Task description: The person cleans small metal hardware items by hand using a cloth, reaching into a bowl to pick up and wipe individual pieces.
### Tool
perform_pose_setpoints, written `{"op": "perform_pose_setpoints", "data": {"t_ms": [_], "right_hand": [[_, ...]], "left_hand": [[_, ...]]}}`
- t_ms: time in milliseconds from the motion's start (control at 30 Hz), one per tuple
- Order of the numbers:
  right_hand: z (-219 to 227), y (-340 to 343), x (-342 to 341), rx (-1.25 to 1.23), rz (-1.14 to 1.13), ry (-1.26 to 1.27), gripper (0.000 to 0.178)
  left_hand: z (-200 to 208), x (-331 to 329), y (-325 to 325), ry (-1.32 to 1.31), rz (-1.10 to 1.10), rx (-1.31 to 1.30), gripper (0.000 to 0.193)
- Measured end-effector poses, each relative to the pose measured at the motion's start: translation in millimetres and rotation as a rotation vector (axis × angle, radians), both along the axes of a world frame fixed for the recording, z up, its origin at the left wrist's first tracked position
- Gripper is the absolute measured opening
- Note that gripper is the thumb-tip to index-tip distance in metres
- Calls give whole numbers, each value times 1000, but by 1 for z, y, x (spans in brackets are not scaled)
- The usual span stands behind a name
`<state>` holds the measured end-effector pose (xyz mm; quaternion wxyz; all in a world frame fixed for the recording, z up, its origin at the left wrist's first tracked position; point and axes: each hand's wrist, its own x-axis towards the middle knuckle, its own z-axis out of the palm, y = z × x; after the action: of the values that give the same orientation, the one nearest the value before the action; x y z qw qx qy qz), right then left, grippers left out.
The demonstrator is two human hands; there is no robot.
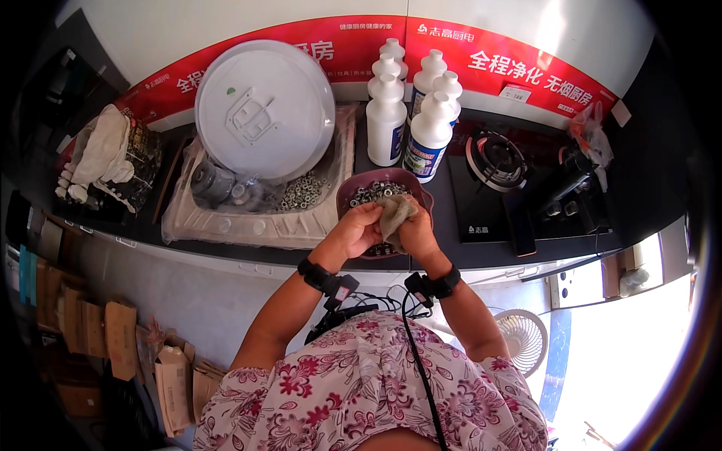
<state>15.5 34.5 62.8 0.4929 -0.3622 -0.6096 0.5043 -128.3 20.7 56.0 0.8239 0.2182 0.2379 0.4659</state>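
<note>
A small greyish-brown cloth (394, 216) is bunched between my two hands over a dark red plastic basin (347, 197). My right hand (418, 229) is closed round the cloth's right side. At its left edge, the fingers of my left hand (359, 231) are pinched together against it. Whether something small is wrapped inside is hidden. Many small metal nuts (376, 192) lie in the basin under my hands. More loose nuts (304, 192) are heaped in the plastic-wrapped sink (252, 234) to the left.
A large round whitish lid-like disc (263, 113) leans over the sink. Several white bottles (431, 135) stand behind the basin. On the right are a black gas hob (481, 210) and a phone (519, 225). A cluttered bundle (113, 158) sits far left; a fan (523, 342) stands below the counter.
</note>
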Motion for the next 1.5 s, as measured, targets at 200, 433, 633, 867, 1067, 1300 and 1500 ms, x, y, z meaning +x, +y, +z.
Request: {"op": "perform_pose_setpoints", "data": {"t_ms": [200, 433, 633, 867, 1067, 1300, 1500], "right_hand": [[7, -3, -1, -3, -54, -21, 21], [11, -5, 1, -64, -75, -63, 17], [1, -1, 1, -76, 64, -56, 25], [-4, 3, 2, 46, 60, -107, 27], [3, -2, 1, 73, -44, -100, 24], [7, -4, 0, -14, -37, -15, 23], [-5, 2, 0, 11, 55, -22, 26]], "left_hand": [[-7, -3, 2, -69, -50, 31, 23], [-7, -4, 3, -30, -77, -15, 23], [-9, -2, 2, -19, -6, -6, 22], [-3, -1, -1, -35, 6, 14, 24], [2, 0, -1, -5, -18, -8, 24], [-10, -4, 2, -18, -28, 32, 24], [2, 0, -2, -4, 14, -19, 23]]}}
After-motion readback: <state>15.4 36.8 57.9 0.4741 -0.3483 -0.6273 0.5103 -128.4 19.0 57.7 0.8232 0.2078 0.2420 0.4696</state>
